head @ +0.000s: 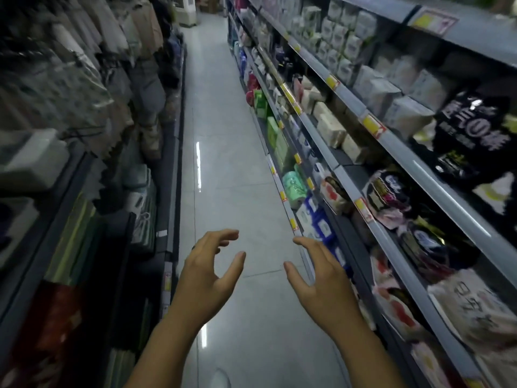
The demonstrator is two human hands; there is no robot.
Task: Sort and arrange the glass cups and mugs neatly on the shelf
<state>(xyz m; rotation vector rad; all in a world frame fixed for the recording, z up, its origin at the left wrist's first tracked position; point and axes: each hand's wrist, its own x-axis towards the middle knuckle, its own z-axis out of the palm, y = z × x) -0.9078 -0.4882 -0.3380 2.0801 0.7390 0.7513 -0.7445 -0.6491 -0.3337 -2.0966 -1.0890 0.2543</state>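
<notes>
Your left hand (pixel 207 273) and right hand (pixel 321 278), lower centre, hang over the aisle floor (pixel 223 163), fingers spread, holding nothing; shelves (pixel 351 103) at right, blurred; where the cups sit: cannot tell.

My left hand (pixel 208 271) and right hand (pixel 321 278) reach forward side by side, palms facing, fingers loosely curved, holding nothing.

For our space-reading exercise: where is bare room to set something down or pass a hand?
The tiled floor between the left rack and the right shelves is bare. Both sides are crowded with goods.
</notes>
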